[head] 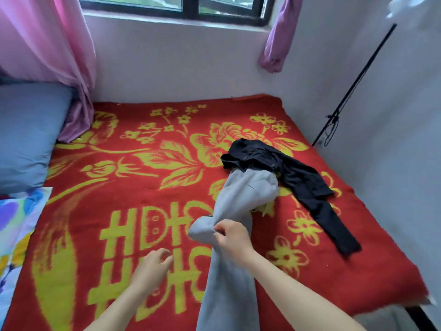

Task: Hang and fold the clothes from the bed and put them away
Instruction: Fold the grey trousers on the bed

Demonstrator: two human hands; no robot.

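Grey trousers (241, 199) stretch from the middle right of the bed toward me, bunched up and partly lifted off the red and yellow blanket (143, 177). My right hand (231, 237) grips a fold of the grey fabric. To its left, my left hand (154, 266) hovers above the blanket with loosely curled fingers and holds nothing. A black garment (298, 177) lies crumpled on the bed to the right, one long leg trailing toward the bed's right edge; its top end overlaps the far end of the grey trousers.
A blue pillow (26, 137) lies at the left, with a colourful patterned cloth (16, 225) below it. Pink curtains (45, 44) hang at the left of the window. A black rod (353, 87) leans on the right wall. White walls close the bed at back and right.
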